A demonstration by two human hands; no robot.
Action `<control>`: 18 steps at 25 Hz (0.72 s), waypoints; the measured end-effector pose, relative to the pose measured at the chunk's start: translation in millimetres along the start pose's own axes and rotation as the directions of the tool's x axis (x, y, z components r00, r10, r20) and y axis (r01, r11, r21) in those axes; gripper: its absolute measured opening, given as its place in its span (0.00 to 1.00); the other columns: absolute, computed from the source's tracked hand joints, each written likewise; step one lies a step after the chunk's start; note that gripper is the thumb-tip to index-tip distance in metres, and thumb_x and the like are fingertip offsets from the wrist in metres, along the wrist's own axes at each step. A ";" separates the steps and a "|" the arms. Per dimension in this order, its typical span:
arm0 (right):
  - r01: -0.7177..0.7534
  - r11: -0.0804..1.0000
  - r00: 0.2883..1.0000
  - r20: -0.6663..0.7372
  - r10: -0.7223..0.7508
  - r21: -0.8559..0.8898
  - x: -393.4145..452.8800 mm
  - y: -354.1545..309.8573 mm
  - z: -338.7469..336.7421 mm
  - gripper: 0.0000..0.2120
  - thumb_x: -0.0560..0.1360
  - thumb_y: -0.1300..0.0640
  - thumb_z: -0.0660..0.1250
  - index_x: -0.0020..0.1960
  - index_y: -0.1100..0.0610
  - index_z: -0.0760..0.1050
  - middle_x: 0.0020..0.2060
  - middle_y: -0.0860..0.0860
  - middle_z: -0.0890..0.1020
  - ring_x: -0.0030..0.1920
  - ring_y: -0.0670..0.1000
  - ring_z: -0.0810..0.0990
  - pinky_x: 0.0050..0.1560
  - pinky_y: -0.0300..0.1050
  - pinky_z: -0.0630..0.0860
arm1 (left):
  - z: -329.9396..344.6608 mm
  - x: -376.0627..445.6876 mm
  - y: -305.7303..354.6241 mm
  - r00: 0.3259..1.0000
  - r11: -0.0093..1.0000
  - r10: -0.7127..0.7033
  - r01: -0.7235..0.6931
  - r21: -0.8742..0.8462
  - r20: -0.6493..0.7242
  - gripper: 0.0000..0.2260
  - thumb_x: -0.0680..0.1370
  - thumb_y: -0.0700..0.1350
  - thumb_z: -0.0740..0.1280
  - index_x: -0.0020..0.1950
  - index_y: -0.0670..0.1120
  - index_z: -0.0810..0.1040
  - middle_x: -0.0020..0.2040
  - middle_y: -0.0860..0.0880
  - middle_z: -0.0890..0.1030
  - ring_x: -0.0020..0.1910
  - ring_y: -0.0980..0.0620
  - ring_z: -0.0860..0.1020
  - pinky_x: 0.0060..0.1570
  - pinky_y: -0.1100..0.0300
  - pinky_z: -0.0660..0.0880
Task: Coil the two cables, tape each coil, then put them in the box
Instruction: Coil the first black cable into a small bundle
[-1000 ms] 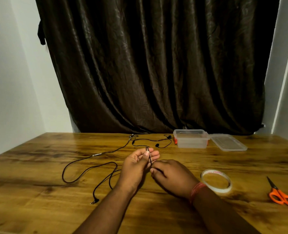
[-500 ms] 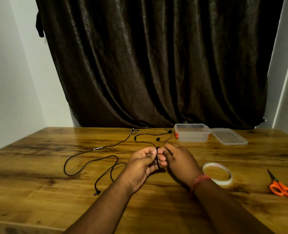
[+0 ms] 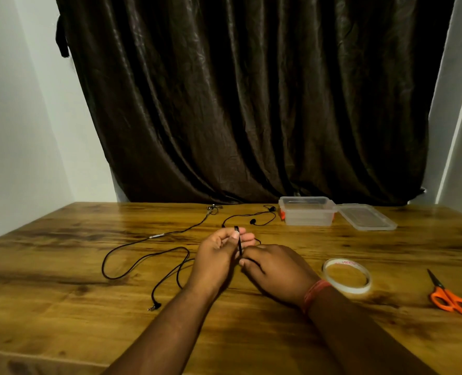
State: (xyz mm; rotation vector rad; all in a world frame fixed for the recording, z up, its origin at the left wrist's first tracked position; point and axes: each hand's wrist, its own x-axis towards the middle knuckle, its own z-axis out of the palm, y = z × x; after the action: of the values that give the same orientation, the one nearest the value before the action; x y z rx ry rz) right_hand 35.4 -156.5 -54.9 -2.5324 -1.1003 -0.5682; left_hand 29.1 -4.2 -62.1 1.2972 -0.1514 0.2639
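My left hand (image 3: 219, 255) pinches a small loop of black cable (image 3: 239, 240) between thumb and fingers at the table's middle. My right hand (image 3: 275, 269), close beside it, grips the same cable just below the loop. The rest of that earphone cable (image 3: 143, 259) trails left in loose curves and ends in a jack plug (image 3: 154, 307). A second thin black cable with earbuds (image 3: 254, 220) lies farther back. The clear plastic box (image 3: 307, 212) stands open at the back right. A roll of clear tape (image 3: 346, 276) lies flat right of my right wrist.
The box's lid (image 3: 366, 220) lies beside the box on its right. Orange-handled scissors (image 3: 451, 297) rest near the right table edge. A dark curtain (image 3: 251, 104) hangs behind the wooden table (image 3: 62, 307); white walls flank it.
My right hand has dropped back from over the left fingers toward me, drawing the cable around the loop. The loose cable on the left has shifted slightly.
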 end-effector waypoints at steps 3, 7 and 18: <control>-0.017 0.999 0.997 -0.077 0.020 0.039 -0.6 2.7 -7.2 0.10 0.81 0.46 0.57 0.51 0.47 0.75 0.47 0.43 0.80 0.45 0.47 0.77 0.42 0.46 0.72 | -0.9 -0.6 -7.8 0.999 0.977 -0.021 0.009 0.215 0.050 0.10 0.82 0.39 0.61 0.50 0.43 0.82 0.47 0.46 0.86 0.50 0.47 0.83 0.55 0.50 0.78; -0.110 0.990 0.971 -0.202 0.126 0.090 1.2 12.8 -10.1 0.07 0.80 0.48 0.60 0.49 0.47 0.75 0.42 0.43 0.78 0.42 0.46 0.75 0.41 0.47 0.74 | 3.2 -5.1 -9.3 0.982 0.974 -0.080 0.040 0.224 0.169 0.11 0.84 0.37 0.57 0.52 0.34 0.77 0.41 0.39 0.81 0.40 0.45 0.80 0.50 0.46 0.77; -0.209 0.959 0.972 -0.065 0.224 0.192 4.7 12.0 6.4 0.09 0.80 0.55 0.57 0.53 0.49 0.76 0.49 0.46 0.81 0.47 0.50 0.79 0.46 0.49 0.77 | 7.6 -13.1 12.1 0.980 0.952 -0.080 0.128 -0.277 0.180 0.11 0.83 0.35 0.56 0.55 0.35 0.77 0.42 0.40 0.83 0.40 0.47 0.83 0.47 0.53 0.82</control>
State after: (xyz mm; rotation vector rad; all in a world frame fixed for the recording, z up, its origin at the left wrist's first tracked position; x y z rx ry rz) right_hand 48.7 -158.7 -59.7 -2.4025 -0.7921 -0.4879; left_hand 13.4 -10.0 -52.3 1.0326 -0.2534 0.0385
